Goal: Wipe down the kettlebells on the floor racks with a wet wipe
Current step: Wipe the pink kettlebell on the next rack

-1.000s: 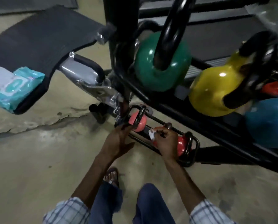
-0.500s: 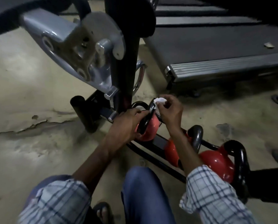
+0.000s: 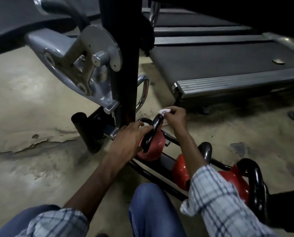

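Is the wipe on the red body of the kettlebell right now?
No, the right hand pinches the wipe at the top of the black handle, above the red body.

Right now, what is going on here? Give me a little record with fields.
Left hand: holds the first kettlebell by its black handle
Right hand: pinches a wet wipe at the handle's top
Floor rack: also carries the second kettlebell and third kettlebell, both red
Behind: treadmill
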A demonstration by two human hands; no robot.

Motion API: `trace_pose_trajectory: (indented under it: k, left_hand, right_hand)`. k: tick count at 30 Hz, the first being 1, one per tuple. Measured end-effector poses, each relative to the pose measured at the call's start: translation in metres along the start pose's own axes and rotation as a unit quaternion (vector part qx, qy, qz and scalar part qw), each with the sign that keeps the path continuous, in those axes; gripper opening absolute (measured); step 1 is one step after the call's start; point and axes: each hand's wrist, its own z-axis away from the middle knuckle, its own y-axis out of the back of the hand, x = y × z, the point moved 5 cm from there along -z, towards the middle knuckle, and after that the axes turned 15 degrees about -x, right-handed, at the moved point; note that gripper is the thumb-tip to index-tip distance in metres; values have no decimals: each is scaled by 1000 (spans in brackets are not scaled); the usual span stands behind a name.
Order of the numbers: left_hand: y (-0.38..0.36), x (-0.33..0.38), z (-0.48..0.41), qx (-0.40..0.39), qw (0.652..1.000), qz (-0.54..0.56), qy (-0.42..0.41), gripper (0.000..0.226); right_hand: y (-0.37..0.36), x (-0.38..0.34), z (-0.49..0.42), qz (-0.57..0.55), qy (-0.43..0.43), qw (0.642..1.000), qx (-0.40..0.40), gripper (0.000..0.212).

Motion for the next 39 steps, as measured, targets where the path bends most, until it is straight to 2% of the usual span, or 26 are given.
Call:
trace_pose_trajectory:
  k: [2,4,7,9,12,14,16,18,21,26,29,33,35,39]
  left_hand:
    - [-1,-2,0,-5,1000,5,2,93]
    - [-2,-3,0,-9,1000,11,0,94]
    - [-1,-2,0,-7,1000,21,-2,93]
    - [1,-1,-1,-3,1000,19,-3,93]
    - [-1,-3,-2,-1,1000,21,-3,95]
    - [-1,-5,-3,-8,1000,23,0,98]
    - [-2,-6,-5,-12,1000,27,2,101]
    - [-1,-6,-4,-14,1000,27,3,102]
    - [-1,-5,-2,-10,1000,23,3,101]
    - [-3,-8,-4,-4,1000,23,-5,101]
    - [-3,-7,-5,-8,1000,28,-3,102]
    - [-1,-5,-3,-6,1000,27,-5,100]
    - [-1,-6,-4,-4,999,32,-7,100]
    - [0,-8,-5,-3,999,45,-7,99]
  right_hand:
    - [-9,-9,20,20,57,998,4,7]
    - [-11,-7,23,2,78,995,56,5]
    - [-7,13,4,-92,22,989,110,10]
    - [-6,26,-2,-119,-13,986,117,10]
    - [-7,13,22,-35,57,991,114,3]
    - [-11,1,38,32,122,988,89,13]
    - [-11,-6,38,58,142,985,81,13]
    - [-4,-2,16,44,103,990,82,9]
    - [4,10,-2,16,45,996,80,18]
    - [-17,20,59,1,77,990,116,13]
    - [-20,32,54,-127,19,979,156,14]
    - [-21,51,25,-294,-79,938,165,14]
    - [-23,45,39,-279,-74,944,162,13]
    - [-35,34,83,-195,2,972,130,10]
